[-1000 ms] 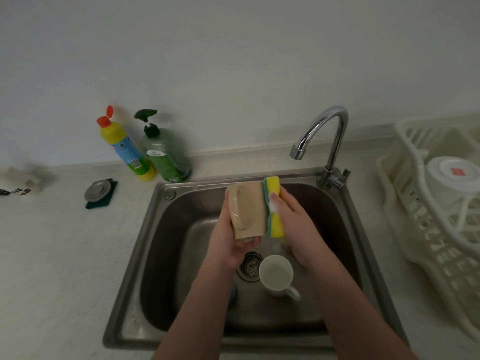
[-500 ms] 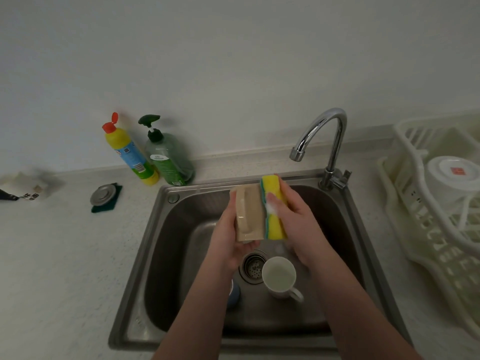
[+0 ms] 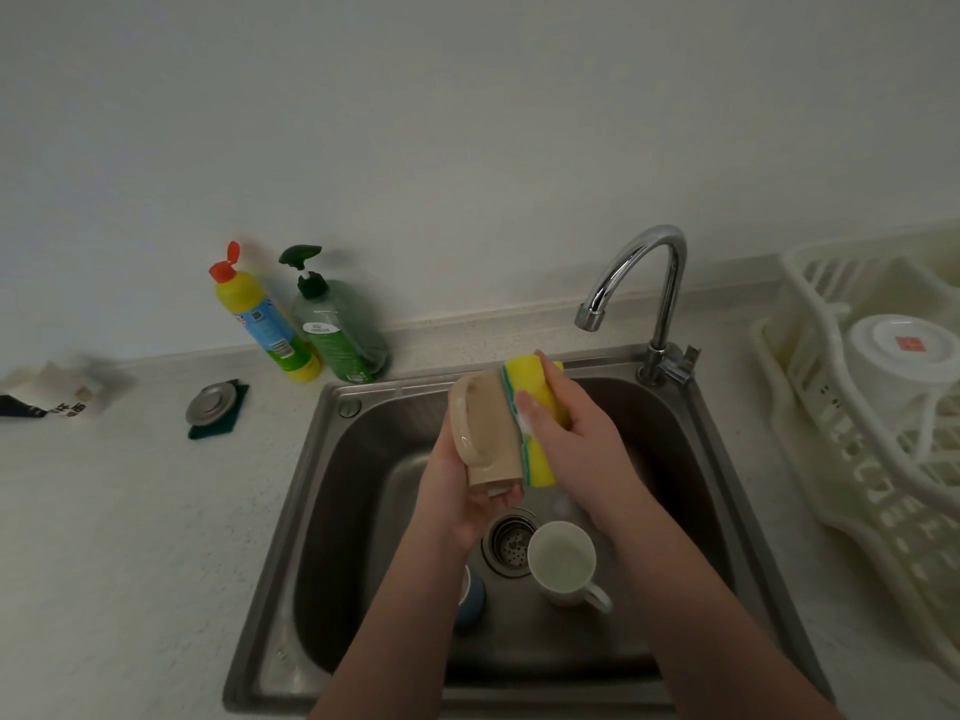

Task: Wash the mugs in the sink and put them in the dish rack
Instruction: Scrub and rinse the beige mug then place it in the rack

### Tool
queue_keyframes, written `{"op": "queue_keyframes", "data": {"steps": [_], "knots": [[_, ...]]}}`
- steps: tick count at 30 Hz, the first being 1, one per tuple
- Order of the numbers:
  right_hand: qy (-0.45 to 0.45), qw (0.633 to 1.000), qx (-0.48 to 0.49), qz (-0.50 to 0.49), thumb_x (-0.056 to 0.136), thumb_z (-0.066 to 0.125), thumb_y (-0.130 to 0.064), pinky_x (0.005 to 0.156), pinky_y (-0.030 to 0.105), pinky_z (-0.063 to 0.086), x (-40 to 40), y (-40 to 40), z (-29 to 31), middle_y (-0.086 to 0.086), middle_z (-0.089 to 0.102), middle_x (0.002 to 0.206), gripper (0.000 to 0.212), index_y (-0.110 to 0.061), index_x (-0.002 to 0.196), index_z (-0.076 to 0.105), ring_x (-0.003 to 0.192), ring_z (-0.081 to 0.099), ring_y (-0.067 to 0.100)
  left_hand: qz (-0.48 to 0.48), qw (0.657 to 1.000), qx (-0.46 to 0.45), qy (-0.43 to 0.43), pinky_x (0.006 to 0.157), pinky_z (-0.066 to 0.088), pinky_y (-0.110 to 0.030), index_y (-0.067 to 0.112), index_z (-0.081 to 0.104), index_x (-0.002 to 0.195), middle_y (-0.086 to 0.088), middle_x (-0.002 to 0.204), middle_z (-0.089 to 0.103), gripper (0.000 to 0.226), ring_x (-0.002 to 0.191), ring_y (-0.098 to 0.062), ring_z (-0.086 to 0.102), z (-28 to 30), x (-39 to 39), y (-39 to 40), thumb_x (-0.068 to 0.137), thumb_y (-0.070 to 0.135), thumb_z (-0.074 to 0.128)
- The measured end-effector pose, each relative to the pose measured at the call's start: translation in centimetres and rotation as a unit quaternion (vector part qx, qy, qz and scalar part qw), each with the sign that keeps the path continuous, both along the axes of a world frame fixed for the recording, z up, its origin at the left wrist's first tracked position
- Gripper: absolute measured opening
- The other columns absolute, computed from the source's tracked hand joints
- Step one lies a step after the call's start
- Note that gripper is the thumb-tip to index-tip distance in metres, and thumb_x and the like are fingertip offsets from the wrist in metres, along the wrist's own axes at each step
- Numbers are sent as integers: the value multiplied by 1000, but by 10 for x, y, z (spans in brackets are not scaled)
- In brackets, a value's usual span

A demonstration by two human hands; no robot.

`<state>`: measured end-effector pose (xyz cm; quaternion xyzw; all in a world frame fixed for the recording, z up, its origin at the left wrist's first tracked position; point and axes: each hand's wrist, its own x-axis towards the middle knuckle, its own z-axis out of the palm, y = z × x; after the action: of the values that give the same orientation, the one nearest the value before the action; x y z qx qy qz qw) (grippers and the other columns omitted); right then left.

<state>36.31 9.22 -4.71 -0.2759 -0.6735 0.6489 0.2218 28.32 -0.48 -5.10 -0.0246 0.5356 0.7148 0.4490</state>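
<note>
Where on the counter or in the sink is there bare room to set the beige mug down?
Bare counter left of the sink, in front of the drain stopper. The basin's left floor is open; its middle is crowded by the white mug and blue mug.

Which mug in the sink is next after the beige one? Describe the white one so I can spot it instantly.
Start at the steel sink under the chrome faucet. On its floor, just right of the drain strainer, the white mug stands upright, mouth up, handle toward the near right. The blue mug, left of the drain, is half hidden by the left forearm.
</note>
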Motion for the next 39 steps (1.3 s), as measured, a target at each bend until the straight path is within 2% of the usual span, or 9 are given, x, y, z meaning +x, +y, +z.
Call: {"op": "queue_keyframes", "data": {"steps": [6, 14, 19, 22, 24, 29, 31, 34, 39], "knots": [[20, 972, -233, -9, 94, 54, -36, 93, 44, 52, 1, 6, -12, -1, 66, 112, 15, -37, 104, 65, 104, 63, 19, 4, 1000, -5, -5, 67, 44, -33, 12, 67, 100, -10, 88, 67, 45, 76, -24, 59, -3, 2, -3, 91, 52, 47], [22, 970, -240, -10, 93, 54, -41, 85, 45, 56, -1, 10, -15, -1, 63, 116, 32, -36, 124, 57, 106, 62, 21, -1, 995, -38, 91, 70, 58, -42, 21, 64, 114, -5, 102, 73, 36, 89, -24, 70, 2, 0, 4, 92, 46, 52], [16, 975, -217, -42, 84, 58, -52, 89, 47, 54, -3, 12, -12, -1, 63, 115, 39, -37, 119, 59, 107, 62, 22, -4, 997, 28, 67, 92, 50, -54, 19, 62, 120, -9, 117, 69, 81, 109, -29, 65, 10, -2, 4, 83, 77, 19], [18, 979, -195, -49, 71, 59, -60, 91, 49, 52, -3, 14, -10, 0, 65, 112, 48, -36, 113, 63, 105, 63, 22, -43, 990, 47, 127, 86, 55, -49, 21, 55, 126, -10, 124, 65, 73, 109, -26, 65, 10, 7, 2, 77, 74, 39], [26, 985, -165, -41, 78, 60, -55, 95, 47, 50, -1, 13, -8, -3, 65, 111, 41, -38, 115, 62, 105, 62, 17, -33, 986, 50, 158, 87, 55, -51, 20, 50, 132, -10, 127, 63, 66, 113, -28, 63, 5, 10, 2, 80, 61, 55], [40, 994, -105, 5, 89, 61, -40, 98, 30, 45, 4, 14, 1, -18, 57, 123, 46, -45, 132, 48, 113, 54, 2, 18, 994, 105, 34, 73, 58, -46, 11, 61, 123, -17, 115, 66, 62, 99, -31, 66, 9, 3, -3, 79, 54, 50], [39, 988, -144, 26, 85, 63, -45, 99, 38, 47, 5, 16, 2, -13, 60, 123, 44, -45, 127, 54, 113, 57, 8, 25, 994, 108, 5, 71, 58, -48, 9, 67, 116, -20, 113, 67, 63, 97, -35, 67, 9, 3, -7, 77, 54, 48], [48, 969, -238, 34, 86, 60, -44, 91, 49, 53, 9, 15, -2, -1, 68, 114, 30, -40, 116, 62, 105, 65, 19, 15, 995, 104, 1, 87, 48, -66, 6, 67, 116, -25, 118, 64, 65, 108, -46, 61, 9, 4, -10, 80, 54, 46], [74, 980, -184, 29, 93, 55, -35, 85, 35, 55, 11, 7, 0, -11, 69, 104, 19, -43, 110, 61, 98, 66, 10, 35, 996, 79, 7, 80, 54, -58, 7, 65, 118, -23, 119, 65, 58, 103, -41, 64, 14, 0, -12, 86, 52, 46]]}}
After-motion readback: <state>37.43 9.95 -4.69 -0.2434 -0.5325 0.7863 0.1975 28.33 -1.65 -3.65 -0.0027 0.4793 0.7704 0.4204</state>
